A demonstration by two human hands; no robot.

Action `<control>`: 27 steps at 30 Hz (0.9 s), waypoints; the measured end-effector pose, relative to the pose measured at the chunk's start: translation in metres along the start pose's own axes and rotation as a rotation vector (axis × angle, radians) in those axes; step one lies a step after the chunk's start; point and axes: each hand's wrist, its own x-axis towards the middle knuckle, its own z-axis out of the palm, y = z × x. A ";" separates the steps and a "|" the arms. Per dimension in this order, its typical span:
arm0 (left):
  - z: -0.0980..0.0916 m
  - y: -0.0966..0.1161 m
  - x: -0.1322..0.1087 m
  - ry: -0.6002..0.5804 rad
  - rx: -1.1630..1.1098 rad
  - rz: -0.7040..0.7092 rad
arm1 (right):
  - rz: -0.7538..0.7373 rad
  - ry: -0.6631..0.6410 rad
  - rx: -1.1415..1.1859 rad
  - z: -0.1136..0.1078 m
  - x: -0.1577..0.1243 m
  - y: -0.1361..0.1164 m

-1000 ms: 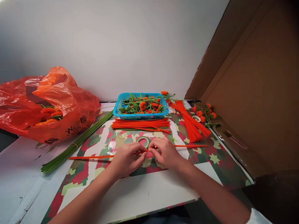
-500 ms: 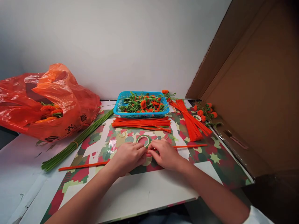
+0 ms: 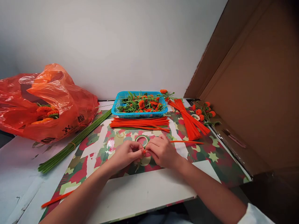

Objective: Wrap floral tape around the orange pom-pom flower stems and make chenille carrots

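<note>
My left hand and my right hand meet over the patterned board, fingertips pinched together. Between them shows a small orange bit of a pipe cleaner, whose fuzzy length sticks out to the right past my right hand. Another orange length comes out from under my left forearm at the lower left; whether it is the same piece is hidden. Just behind my fingers lies a roll of green tape. Beyond it rests a bundle of orange pipe cleaners, with some green ones underneath.
A blue basket of orange flowers stands at the back. A red plastic bag and a tied green pipe cleaner bundle lie left. More orange pipe cleaners and orange flowers are right, beside a cardboard wall.
The orange length on the left has swung down toward me. My left hand has turned, its thumb and forefinger now plainly pinching. The right-hand length has shifted slightly up and left.
</note>
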 end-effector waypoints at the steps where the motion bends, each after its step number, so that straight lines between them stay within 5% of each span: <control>1: 0.000 0.000 0.000 -0.003 -0.031 0.000 | -0.004 0.011 -0.003 -0.001 0.000 0.000; 11: -0.004 0.007 -0.004 0.073 0.374 0.287 | 0.084 -0.004 0.105 -0.001 -0.001 -0.001; 20: -0.002 -0.005 -0.006 0.356 0.999 0.842 | 0.583 -0.191 0.673 -0.021 0.002 0.001; 27: 0.005 -0.006 -0.005 0.465 1.172 0.906 | 0.767 -0.174 0.818 -0.014 0.004 -0.002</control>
